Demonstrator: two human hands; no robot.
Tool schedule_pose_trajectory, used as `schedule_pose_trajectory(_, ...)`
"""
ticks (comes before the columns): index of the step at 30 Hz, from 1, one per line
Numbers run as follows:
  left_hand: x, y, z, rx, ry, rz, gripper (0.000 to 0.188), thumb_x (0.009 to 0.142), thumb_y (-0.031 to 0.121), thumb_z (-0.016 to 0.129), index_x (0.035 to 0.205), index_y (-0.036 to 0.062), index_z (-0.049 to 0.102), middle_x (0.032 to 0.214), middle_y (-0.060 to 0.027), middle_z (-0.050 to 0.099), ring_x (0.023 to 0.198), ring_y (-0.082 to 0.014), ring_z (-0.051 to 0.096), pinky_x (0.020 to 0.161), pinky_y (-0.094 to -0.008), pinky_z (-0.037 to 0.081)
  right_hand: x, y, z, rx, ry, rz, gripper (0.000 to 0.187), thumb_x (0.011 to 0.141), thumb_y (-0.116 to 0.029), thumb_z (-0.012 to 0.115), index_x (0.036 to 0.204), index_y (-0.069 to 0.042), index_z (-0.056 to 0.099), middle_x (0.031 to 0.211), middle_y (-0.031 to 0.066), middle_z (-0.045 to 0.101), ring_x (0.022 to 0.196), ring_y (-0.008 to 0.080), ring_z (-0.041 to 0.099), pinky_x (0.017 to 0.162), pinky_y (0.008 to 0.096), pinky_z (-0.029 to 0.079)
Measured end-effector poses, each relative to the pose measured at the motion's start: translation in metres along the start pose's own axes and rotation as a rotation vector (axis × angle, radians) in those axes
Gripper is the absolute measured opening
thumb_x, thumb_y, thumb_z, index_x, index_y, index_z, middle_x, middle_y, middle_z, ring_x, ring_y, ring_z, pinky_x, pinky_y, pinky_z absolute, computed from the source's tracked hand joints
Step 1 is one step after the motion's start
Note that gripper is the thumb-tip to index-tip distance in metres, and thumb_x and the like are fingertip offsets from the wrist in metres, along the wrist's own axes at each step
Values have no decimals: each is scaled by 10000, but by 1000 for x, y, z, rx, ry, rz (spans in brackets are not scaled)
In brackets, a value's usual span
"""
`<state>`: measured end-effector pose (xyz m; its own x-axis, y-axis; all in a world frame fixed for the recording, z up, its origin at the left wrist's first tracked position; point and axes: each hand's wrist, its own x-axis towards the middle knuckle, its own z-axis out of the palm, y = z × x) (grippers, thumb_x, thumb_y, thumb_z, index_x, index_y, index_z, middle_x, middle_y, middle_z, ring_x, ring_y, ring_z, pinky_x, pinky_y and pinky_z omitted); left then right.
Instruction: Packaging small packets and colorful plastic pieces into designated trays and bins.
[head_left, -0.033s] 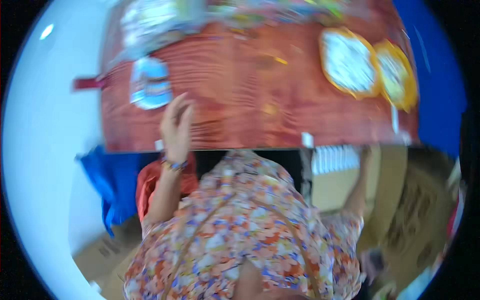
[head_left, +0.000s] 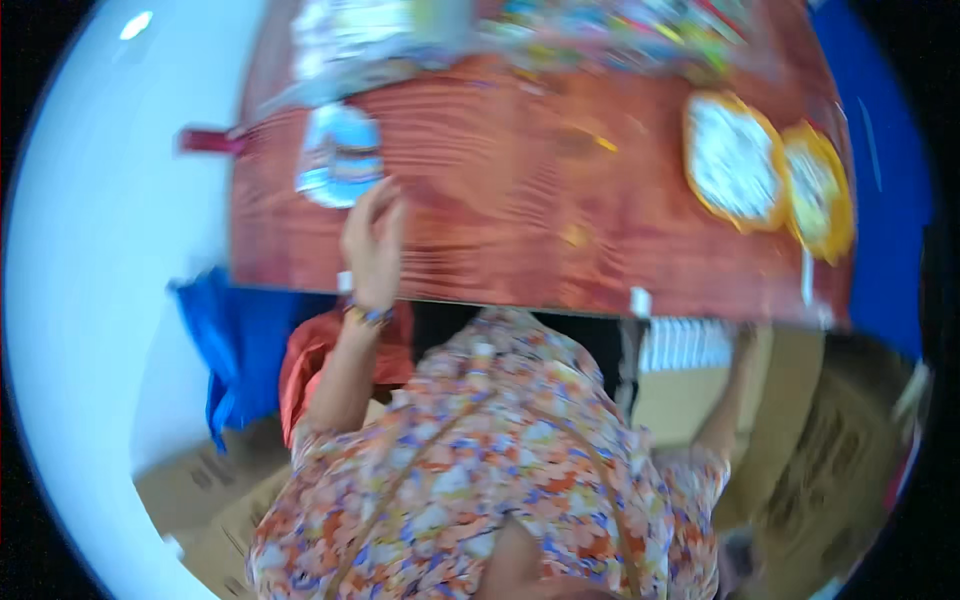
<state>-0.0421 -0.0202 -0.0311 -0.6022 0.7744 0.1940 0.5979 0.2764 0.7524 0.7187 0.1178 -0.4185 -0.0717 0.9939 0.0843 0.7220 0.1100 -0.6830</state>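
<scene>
My left hand [head_left: 373, 250] is over the front left of the red-brown table [head_left: 480, 200], fingers stretched and slightly apart, with nothing seen in it. Its fingertips are close to a blue and white flat packet or card [head_left: 343, 155]; blur hides whether they touch. On the right, my right forearm [head_left: 728, 395] reaches forward beside an open cardboard box [head_left: 680, 405]. The right hand is mostly hidden at the table's front edge, so its fingers cannot be made out. White slatted or ribbed items [head_left: 685, 343] show in the box.
Two orange-rimmed containers [head_left: 737, 160] with whitish contents are at the table's right. Clear plastic bags [head_left: 380, 40] of small items line the far side. A blue cloth or bag [head_left: 215, 350] and a red bag [head_left: 310, 360] hang at the left. More cardboard boxes [head_left: 830, 440] stand below right.
The whole view has shifted, so the table and its things appear farther right and mostly lower. My left hand keeps its stretched shape near the blue and white packet.
</scene>
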Motion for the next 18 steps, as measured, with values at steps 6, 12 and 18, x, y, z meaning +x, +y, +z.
schedule_pose_trajectory(6, 65, -66, -51, 823, 410, 83, 833, 762, 482, 806, 1391, 41, 486, 1343, -186, 525, 1318, -391, 413, 1035, -573, 349, 62, -96, -32, 411, 325, 462, 431, 974, -103, 530, 1391, 2, 506, 1289, 149, 598, 1137, 285, 601, 980, 422, 503)
schedule_pose_trajectory(12, 93, -92, -60, 647, 312, -309, 974, 758, 615, 753, 1479, 65, 398, 1506, -232, 407, 1399, -426, 346, 1095, -598, 298, 96, -331, -98, 311, 571, 69, 371, 1015, -69, 437, 1363, 35, 513, 1380, 203, 568, 1205, 300, 605, 913, 403, 558)
schedule_pose_trajectory(18, 93, -134, -95, 368, 69, -360, 908, 773, 504, 797, 1446, 13, 436, 1336, -229, 531, 1247, -400, 485, 1059, -480, 372, 110, -457, -104, 379, 711, 30, 358, 1027, -63, 461, 1369, 39, 484, 1290, 194, 616, 1092, 295, 649, 943, 384, 564)
